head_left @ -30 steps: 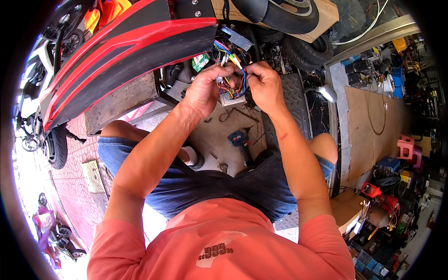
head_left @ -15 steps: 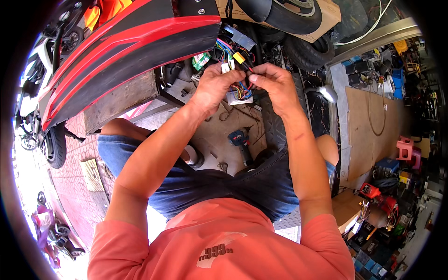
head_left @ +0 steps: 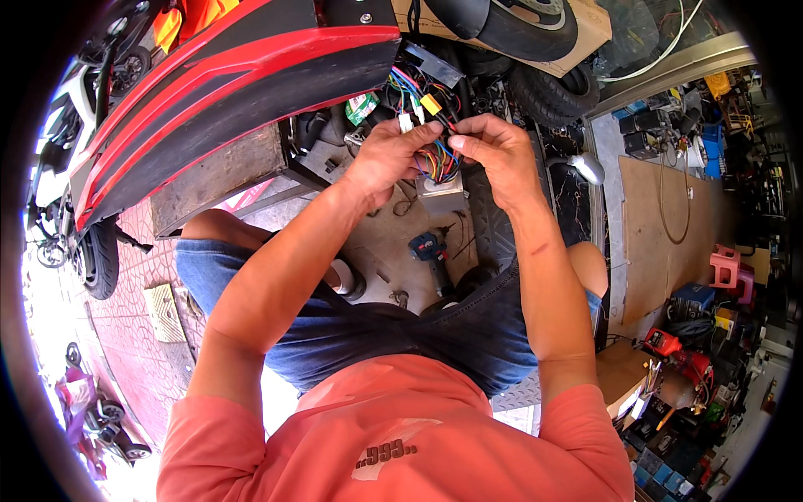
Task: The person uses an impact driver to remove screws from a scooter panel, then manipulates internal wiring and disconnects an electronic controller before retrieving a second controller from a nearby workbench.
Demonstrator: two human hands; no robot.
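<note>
The pale grey, metal-looking box (head_left: 441,199) has swung slightly toward five o'clock; it sits just below my hands, under its thin multicoloured wires (head_left: 437,159). At twelve o'clock, my left hand (head_left: 383,161) pinches among those wires; my right hand (head_left: 502,156) pinches thin red-and-black leads (head_left: 452,127). If the box's weight hangs there, a joint might pull loose.

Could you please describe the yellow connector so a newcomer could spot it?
Start at the large red-and-black panel across the upper left and go to the coloured wires by its right end. Just above the thumb tip of the left hand sits the small, blocky yellow connector. Its bright yellow sets it apart from the white connectors on its left.
</note>
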